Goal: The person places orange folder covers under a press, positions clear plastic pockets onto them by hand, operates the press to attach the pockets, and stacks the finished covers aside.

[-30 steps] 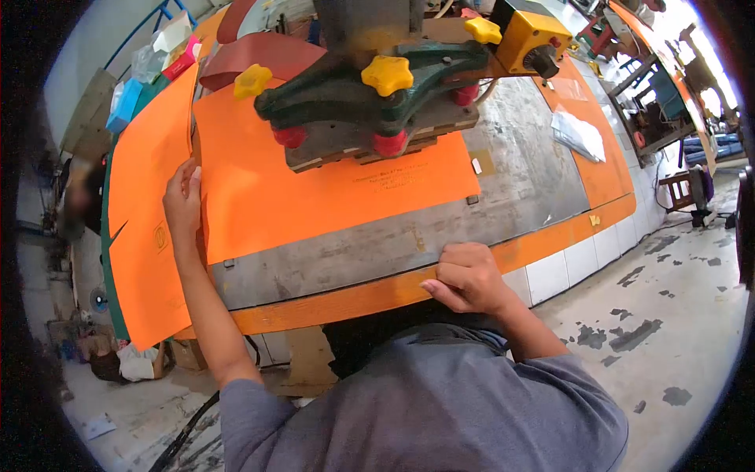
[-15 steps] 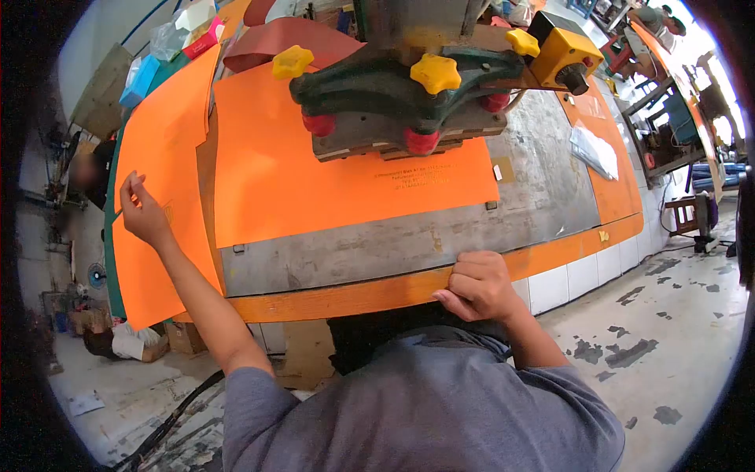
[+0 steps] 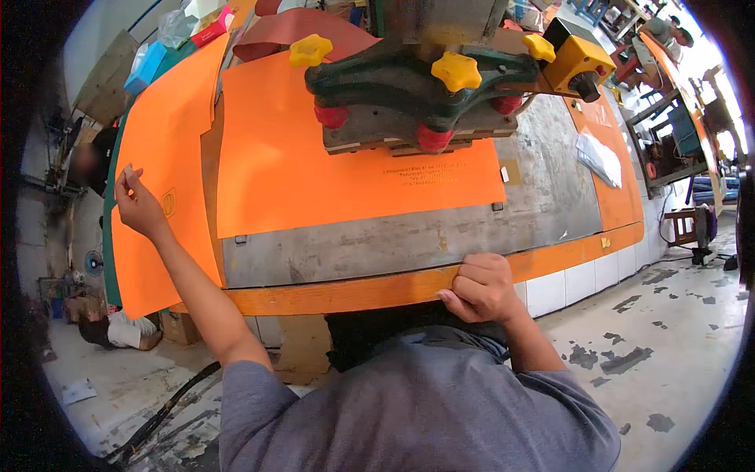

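Observation:
My left hand [image 3: 141, 206] is over the left edge of the orange sheets [image 3: 177, 248]. Its fingers are half bent and apart, with nothing visible between them. A small gold emblem [image 3: 168, 203] is printed beside it. My right hand [image 3: 481, 289] is curled into a fist at the orange front rim [image 3: 338, 294] of the worktable, and no object shows in it. Ahead, another orange sheet [image 3: 299, 177] with several lines of gold print lies on the grey metal plate [image 3: 354, 252]. Its far part is under the press head [image 3: 417, 98].
Yellow star knobs [image 3: 456, 72] and red feet top the press, with a yellow control box [image 3: 580, 63] on its right. A plastic-wrapped packet [image 3: 599, 160] lies at the table's right. A blue box [image 3: 146, 68] stands at the back left. People are in the background.
The camera view has shifted slightly, so the press and table appear a little further right. Both hands keep nearly the same poses and places; the printed sheet stays under the press.

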The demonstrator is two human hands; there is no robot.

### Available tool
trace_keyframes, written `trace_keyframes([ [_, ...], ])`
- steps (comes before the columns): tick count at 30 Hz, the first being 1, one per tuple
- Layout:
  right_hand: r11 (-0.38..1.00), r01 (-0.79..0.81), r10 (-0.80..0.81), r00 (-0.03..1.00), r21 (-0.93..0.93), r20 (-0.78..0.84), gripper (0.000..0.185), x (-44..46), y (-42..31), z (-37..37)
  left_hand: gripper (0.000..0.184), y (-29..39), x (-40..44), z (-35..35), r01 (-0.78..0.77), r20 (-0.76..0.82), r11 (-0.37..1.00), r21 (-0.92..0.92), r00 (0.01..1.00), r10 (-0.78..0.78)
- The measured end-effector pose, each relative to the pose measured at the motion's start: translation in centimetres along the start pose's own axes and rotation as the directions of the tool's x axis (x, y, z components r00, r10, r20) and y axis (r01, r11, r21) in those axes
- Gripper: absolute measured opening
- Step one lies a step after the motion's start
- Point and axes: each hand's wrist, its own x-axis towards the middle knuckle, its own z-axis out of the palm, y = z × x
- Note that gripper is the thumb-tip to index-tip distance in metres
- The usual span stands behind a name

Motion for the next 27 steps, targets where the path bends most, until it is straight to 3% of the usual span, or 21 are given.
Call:
trace_keyframes([
  [11, 1.000, -0.004, 0.004, 1.000, 0.016, 0.000, 0.043, -0.4, 0.1, 0.2, 0.035, 0.7, -0.3, 0.5, 0.060, 0.090, 0.997, -0.053, 0.994, -0.055],
  [13, 0.999, -0.035, 0.035, 0.999, -0.001, 0.002, 0.043, -0.3, -0.1, -0.2, 0.035, -1.9, 0.0, 0.9, 0.073, 0.108, 0.995, -0.064, 0.992, -0.066],
  [14, 0.998, -0.062, 0.063, 0.998, 0.033, -0.021, 0.043, -0.2, -0.1, -0.5, 0.034, -3.9, 0.7, 1.1, 0.100, 0.096, 0.995, 0.009, 0.990, -0.101],
  [15, 0.994, -0.087, 0.090, 0.995, 0.067, -0.045, 0.043, -0.4, 0.1, -1.1, 0.033, -6.6, 0.9, 1.8, 0.110, 0.012, 0.990, -0.083, 0.994, -0.109],
  [17, 0.986, -0.168, 0.164, 0.977, -0.012, -0.138, 0.042, -1.5, 1.5, -2.4, 0.031, 0.4, -0.3, -0.1, 0.071, -0.150, 0.989, -0.126, 0.985, -0.089],
  [18, 0.971, -0.232, 0.215, 0.950, -0.053, -0.227, 0.041, -1.8, 2.3, -3.1, 0.031, -0.1, -0.2, -0.9, 0.066, -0.145, 0.988, -0.139, 0.986, -0.086],
  [21, 0.812, -0.550, 0.407, 0.772, -0.193, -0.488, 0.032, -1.4, 6.2, -7.8, 0.031, 1.4, 1.0, -2.5, -0.082, -0.098, 0.911, -0.404, 0.994, 0.046],
  [23, 0.669, -0.681, 0.449, 0.690, -0.300, -0.567, 0.025, -2.0, 10.1, -11.7, 0.032, 11.5, -2.5, -4.8, -0.386, -0.159, 0.751, -0.536, 0.920, 0.359],
  [24, 0.591, -0.716, 0.449, 0.676, -0.373, -0.585, 0.023, -2.9, 12.4, -13.4, 0.026, 14.2, -4.5, -5.2, -0.446, -0.134, 0.647, -0.618, 0.871, 0.472],
  [25, 0.591, -0.715, 0.447, 0.676, -0.374, -0.586, 0.023, -3.7, 14.2, -14.9, 0.020, 16.3, -6.6, -5.9, -0.487, -0.119, 0.535, -0.690, 0.806, 0.580],
  [27, 0.463, -0.742, 0.426, 0.666, -0.484, -0.612, 0.029, -5.0, 17.8, -16.7, 0.011, 20.8, -12.3, -7.5, -0.374, 0.146, 0.532, -0.760, 0.699, 0.700],
])
